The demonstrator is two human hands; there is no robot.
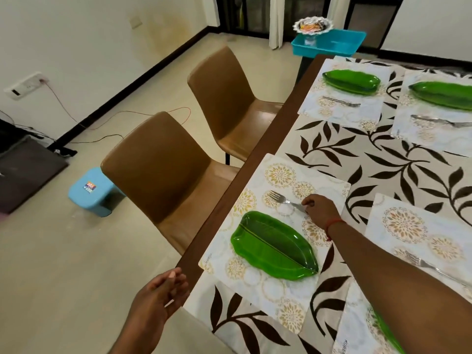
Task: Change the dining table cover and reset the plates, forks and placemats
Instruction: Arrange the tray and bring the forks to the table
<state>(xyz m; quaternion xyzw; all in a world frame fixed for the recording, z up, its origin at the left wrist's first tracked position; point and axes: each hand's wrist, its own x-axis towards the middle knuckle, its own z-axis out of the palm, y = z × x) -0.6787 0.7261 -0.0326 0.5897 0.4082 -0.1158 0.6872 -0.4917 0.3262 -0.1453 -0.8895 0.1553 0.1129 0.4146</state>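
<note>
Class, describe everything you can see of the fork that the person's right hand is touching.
The fork looks like shiny silver metal, with its tines pointing toward the table edge. It lies flat on the near floral placemat, just beyond the green leaf-shaped plate and apart from it. The right hand pinches its handle, hiding the handle's end.

Little can be read from here. The near placemat (274,226) has a small printed word along its edge, too tiny to read. The blue stool (92,191) on the floor bears a colourful sticker, its lettering blurred.
</note>
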